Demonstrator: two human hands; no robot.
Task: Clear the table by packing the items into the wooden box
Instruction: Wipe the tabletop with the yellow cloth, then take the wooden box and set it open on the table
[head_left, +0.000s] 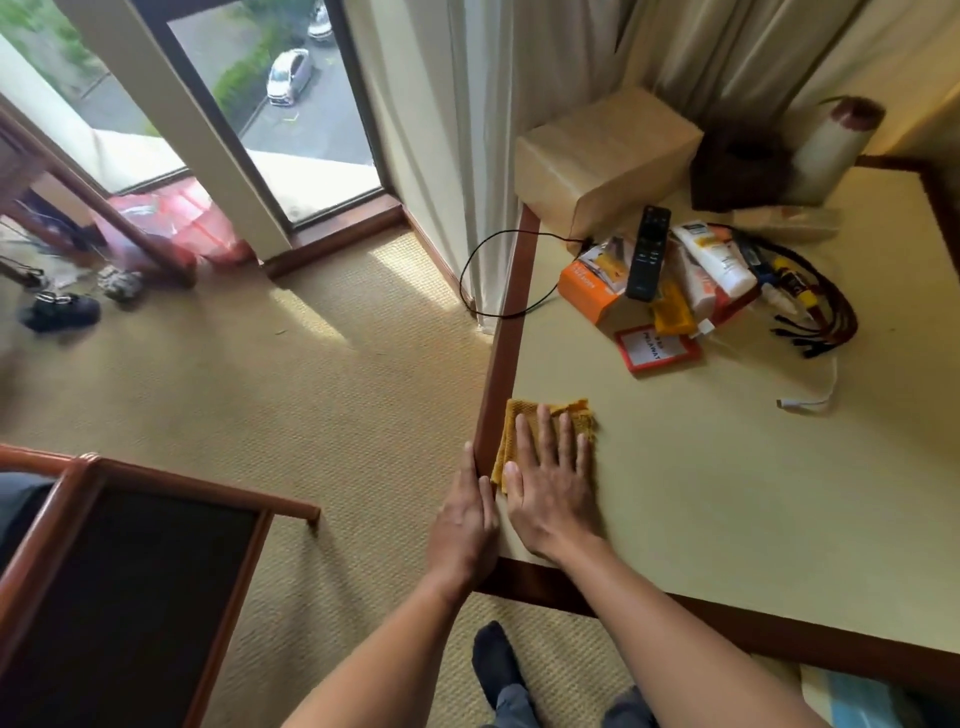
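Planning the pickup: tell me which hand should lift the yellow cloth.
Likely right: the right hand lies flat on the yellow cloth; the left hand rests against the table's edge, off it.

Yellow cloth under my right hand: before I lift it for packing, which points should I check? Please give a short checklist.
1. Right hand flat on the yellow cloth: ok.
2. Left hand free, resting against the table rim: ok.
3. Nothing but the hand on the cloth: ok.
4. Wooden box open and ready: cannot tell; the dark box at the far corner is blurred.
5. Remote control and its pile packed: not ok.
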